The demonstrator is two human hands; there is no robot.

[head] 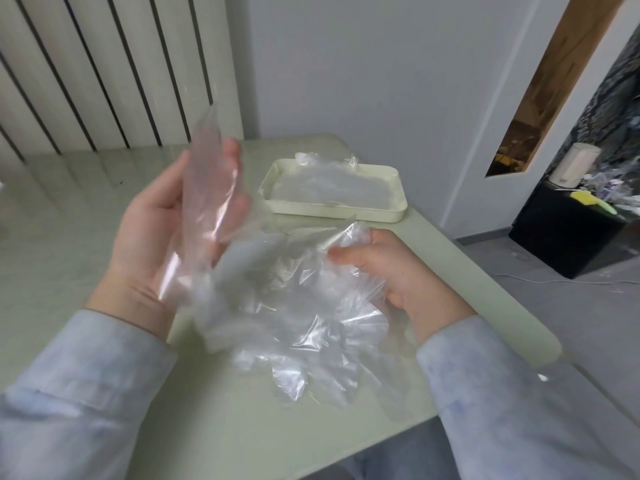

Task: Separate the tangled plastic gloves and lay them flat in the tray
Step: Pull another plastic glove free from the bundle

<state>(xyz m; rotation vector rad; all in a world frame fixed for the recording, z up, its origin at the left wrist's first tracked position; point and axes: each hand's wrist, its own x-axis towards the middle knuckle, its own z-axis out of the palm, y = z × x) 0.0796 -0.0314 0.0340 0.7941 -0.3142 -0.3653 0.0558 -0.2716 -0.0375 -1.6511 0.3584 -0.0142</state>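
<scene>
Near the tray, left hand holds one glove up; right hand clutches the tangle: filmy, clingy, probably best cuff-gripped.

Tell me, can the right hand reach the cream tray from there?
Probably yes: the tray lies just beyond the right hand, nothing standing between, though that hand grips the tangled gloves.

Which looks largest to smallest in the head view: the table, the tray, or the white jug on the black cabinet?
1. table
2. tray
3. white jug; it stands farther away, so true size is unsure
</scene>
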